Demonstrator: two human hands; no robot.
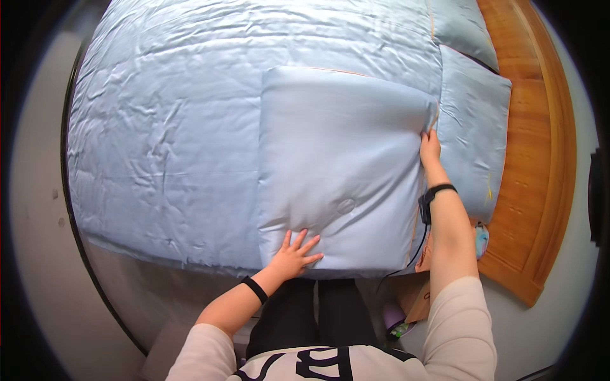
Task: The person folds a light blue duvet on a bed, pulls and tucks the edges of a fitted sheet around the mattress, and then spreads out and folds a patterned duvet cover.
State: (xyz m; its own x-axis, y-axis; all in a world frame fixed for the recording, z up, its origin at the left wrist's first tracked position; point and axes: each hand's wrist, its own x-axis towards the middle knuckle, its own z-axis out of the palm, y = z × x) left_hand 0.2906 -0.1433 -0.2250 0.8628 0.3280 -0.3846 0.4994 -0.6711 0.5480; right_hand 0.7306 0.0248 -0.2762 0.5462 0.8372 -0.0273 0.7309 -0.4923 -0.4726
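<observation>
In the head view, presses lightly with the left hand (292, 261) on the near-left corner area of a padded blue square (337, 140), likely a folded quilt or a large cushion, and takes hold with the right hand (431, 149) of its right edge, toward the upper corner. Sets the hands well apart, the left open and flat with fingers spread, the right apparently closed on the rim, with some fingertips hidden. Seems to use the left palm as an anchor, leaving the right free to pull or straighten the edge. Shows slanting creases between the two, probably a sign of tension in the slippery-looking fabric. Lies, in the padded square's case, on a matching blue bedspread (165, 159) by the near side of the bed, within easy reach of both arms. Sits just beside a blue pillow (473, 133) set against a wooden headboard (534, 127), perhaps to stay at the sleeping end. Includes a black device (425, 209) at the right wrist, with a cable trailing downward, presumably strapped there to leave the fingers unhindered.
</observation>
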